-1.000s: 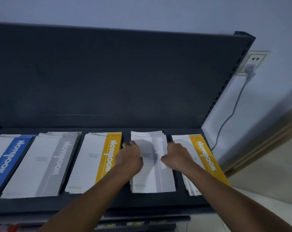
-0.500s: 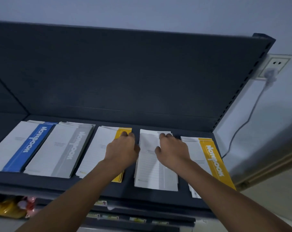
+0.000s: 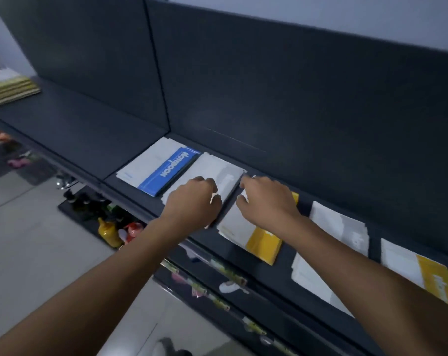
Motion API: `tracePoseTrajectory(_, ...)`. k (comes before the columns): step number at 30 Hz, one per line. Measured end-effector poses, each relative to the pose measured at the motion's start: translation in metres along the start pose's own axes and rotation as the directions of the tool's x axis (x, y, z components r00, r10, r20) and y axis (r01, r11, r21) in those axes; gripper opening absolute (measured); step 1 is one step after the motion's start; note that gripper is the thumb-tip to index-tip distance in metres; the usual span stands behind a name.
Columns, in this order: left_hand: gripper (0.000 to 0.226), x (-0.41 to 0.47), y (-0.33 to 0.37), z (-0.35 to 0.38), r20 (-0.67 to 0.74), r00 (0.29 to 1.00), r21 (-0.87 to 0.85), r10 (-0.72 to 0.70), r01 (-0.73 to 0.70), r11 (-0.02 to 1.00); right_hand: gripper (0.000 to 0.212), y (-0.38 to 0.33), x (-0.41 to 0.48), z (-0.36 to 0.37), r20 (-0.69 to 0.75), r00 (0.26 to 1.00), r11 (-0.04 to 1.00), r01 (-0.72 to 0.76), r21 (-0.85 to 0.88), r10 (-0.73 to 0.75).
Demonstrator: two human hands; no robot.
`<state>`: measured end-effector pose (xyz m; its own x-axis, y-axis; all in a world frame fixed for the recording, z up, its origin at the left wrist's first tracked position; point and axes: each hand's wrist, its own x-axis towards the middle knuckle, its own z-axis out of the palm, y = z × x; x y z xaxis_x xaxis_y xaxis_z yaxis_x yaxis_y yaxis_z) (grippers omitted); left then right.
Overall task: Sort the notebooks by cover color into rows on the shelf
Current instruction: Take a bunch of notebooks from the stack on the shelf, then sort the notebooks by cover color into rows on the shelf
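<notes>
Grey notebook stack (image 3: pixel 225 176) partly hidden under left hand (image 3: pixel 192 204), fingers curled on it, grip unclear, right hand (image 3: pixel 266 201) curled on yellow-banded notebook stack (image 3: pixel 258 240), blue-banded stack (image 3: pixel 163 168) left of both.

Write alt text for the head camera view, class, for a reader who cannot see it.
Two bare hands reach onto a dark shelf: the left hand rests on a grey notebook stack, the right hand on a yellow notebook stack. A blue notebook stack lies further left; another grey stack and another yellow stack lie further right.

Matt dark metal shelf (image 3: pixel 130 140) carries paper notebooks (image 3: pixel 166 167) with smooth, slightly glossy covers.
</notes>
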<state>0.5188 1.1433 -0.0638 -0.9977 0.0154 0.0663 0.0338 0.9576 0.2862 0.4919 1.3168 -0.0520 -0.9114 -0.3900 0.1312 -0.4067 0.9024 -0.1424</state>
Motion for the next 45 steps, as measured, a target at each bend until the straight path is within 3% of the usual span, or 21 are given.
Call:
tracePoseTrajectory(13,0.021,-0.001,-0.281,-0.103,-0.100,0.976,-0.082,-0.193,0.186,0.979,0.026,-0.246,0.154,0.036,0.036,0.980,0.980,0.198,-0.008,-0.198)
tracePoseTrajectory(21,0.021,-0.013,-0.429,-0.149,-0.140,0.931,-0.053,-0.337,0.333,0.941,0.024,-0.392,0.238,0.065,0.027,0.919,0.919,0.394,0.014,-0.394)
tracePoseTrajectory(29,0.024,0.005,-0.533,-0.179,-0.157,0.866,-0.064,-0.475,0.471,0.880,0.024,-0.489,0.335,0.090,0.058,0.855,0.857,0.514,0.040,-0.516)
tracePoseTrajectory(37,0.024,0.067,-0.647,-0.208,-0.172,0.849,-0.039,-0.499,0.500,0.865,0.022,-0.564,0.447,0.117,0.076,0.809,0.812,0.580,0.064,-0.583)
tracePoseTrajectory(45,0.025,0.098,-0.763,-0.238,-0.206,0.836,-0.066,-0.509,0.507,0.860,0.023,-0.644,0.544,0.139,0.107,0.810,0.816,0.577,0.027,-0.576)
